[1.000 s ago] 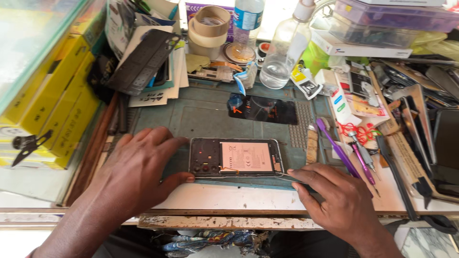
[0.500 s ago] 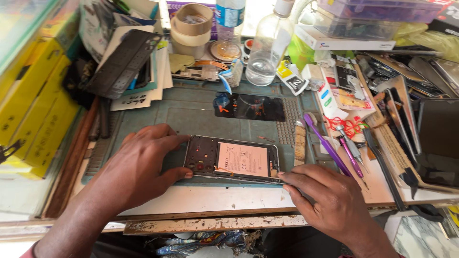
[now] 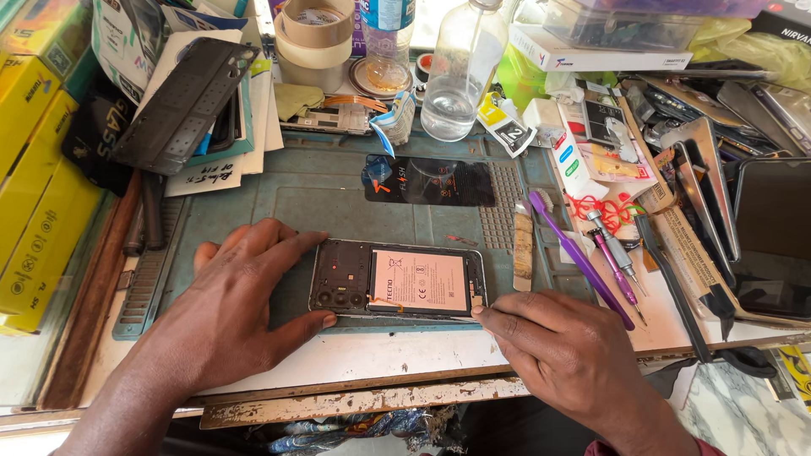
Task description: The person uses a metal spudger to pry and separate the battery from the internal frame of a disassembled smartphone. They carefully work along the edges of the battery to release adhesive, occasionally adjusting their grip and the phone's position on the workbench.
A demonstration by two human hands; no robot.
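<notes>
— Both hands have barely shifted since a second ago; what does the bench show now?

— From largest to smallest: a blue-green work mat (image 3: 279, 198) covers the middle of the frame. On it, at lower centre, lies an opened phone (image 3: 397, 281), back cover off, its pale battery and dark camera block facing up.

— And the hands?

— The left hand (image 3: 224, 317) lies flat at lower left, fingers spread, thumb and forefinger bracketing the phone's left end; it presses rather than grips. The right hand (image 3: 570, 355) sits at lower right, fingers curled low, fingertips at the phone's lower right corner. Whether they pinch anything there, I cannot tell.

— What surrounds them?

— Yellow boxes (image 3: 38, 169) stack along the left edge. A dark phone cover (image 3: 186, 105) leans at upper left. A black screen panel (image 3: 431, 181) lies just above the phone. A clear bottle (image 3: 460, 72) stands at upper centre beside tape rolls (image 3: 314, 38). A purple brush (image 3: 579, 257) and a small screwdriver (image 3: 615, 262) lie right of the phone.
</notes>
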